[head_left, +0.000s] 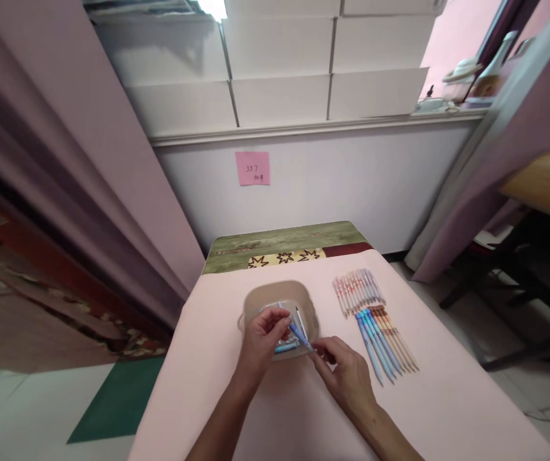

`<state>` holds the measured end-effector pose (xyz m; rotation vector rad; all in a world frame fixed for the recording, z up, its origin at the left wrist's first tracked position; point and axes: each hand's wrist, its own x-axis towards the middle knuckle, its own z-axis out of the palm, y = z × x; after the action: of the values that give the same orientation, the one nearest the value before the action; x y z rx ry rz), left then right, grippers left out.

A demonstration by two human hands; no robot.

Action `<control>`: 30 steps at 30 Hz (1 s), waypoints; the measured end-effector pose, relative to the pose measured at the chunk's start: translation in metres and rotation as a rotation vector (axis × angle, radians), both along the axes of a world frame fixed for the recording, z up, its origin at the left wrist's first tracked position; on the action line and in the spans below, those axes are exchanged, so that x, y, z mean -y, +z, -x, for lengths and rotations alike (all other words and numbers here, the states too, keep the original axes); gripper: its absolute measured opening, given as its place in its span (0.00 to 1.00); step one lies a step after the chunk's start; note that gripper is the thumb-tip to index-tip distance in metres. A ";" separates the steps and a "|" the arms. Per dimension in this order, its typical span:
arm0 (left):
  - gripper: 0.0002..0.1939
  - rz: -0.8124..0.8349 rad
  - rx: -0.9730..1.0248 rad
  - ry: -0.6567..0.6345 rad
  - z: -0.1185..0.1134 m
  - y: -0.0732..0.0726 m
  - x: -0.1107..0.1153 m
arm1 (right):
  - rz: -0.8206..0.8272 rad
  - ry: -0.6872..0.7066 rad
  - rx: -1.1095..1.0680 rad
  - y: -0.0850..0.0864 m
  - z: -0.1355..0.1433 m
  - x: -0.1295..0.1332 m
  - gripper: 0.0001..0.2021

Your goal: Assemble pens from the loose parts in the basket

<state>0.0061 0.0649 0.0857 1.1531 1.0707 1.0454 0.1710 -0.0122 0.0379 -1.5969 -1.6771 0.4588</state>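
A blue pen [300,334] is held slantwise above a beige plastic basket [298,293]. My left hand [264,336] is closed in a pinch at the pen's upper end. The thumb and forefinger of my right hand [349,378] pinch its lower end, by the basket's right rim. Inside the basket lie a white pen with a dark tip [300,318] and a light-blue pen [285,347]. Other small pieces there are partly hidden by my left hand.
Right of the basket are rows of pale, reddish-patterned pens [358,291], blue pens [378,346] and brown-beige pens [394,336] on a pink-covered table [212,358]. A pink note [253,168] is on the wall behind. Curtains [125,160] hang at the left.
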 end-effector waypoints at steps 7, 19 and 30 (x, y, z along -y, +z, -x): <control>0.22 0.029 -0.040 0.006 0.002 -0.014 0.019 | 0.082 -0.209 0.037 -0.029 -0.035 0.031 0.11; 0.13 0.074 -0.137 -0.044 0.025 -0.042 0.046 | 0.550 -0.425 0.398 -0.046 -0.086 0.018 0.11; 0.14 0.060 -0.250 -0.060 0.026 -0.039 0.049 | 0.566 -0.421 0.538 -0.043 -0.077 0.004 0.10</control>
<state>-0.0203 0.0156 0.0466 1.2827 1.2465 0.8317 0.2483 -0.0159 -0.0055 -2.6064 -1.5828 0.3124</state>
